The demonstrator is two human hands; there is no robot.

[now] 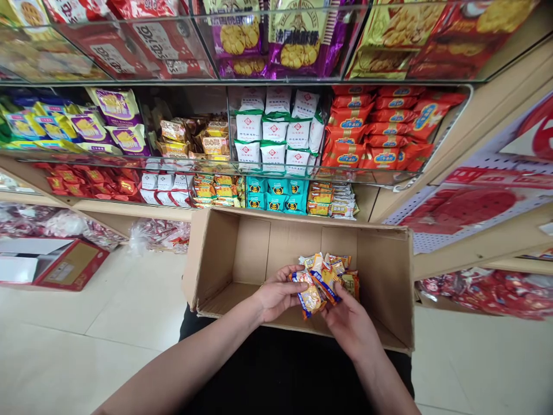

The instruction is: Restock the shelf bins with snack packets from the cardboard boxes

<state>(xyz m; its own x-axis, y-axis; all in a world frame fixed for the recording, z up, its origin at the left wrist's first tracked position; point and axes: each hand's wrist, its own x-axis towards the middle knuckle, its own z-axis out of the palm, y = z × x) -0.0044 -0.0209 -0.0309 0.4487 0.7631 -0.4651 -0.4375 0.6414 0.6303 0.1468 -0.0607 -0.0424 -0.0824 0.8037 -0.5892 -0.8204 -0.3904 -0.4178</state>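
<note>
Left hand (276, 295): thumb and fingers clamped on a snack packet (311, 298). Right hand (351, 325): thumb and fingers closed on a second packet (326, 279), just right of the first. Both lie over a cardboard box (250, 248), near further packets (351, 283) inside.

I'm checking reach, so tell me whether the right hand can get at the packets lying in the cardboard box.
Likely yes: the packets lying in the box are just beyond the right hand, with no box wall between. It grips another packet, though, so may need to release it first.
</note>
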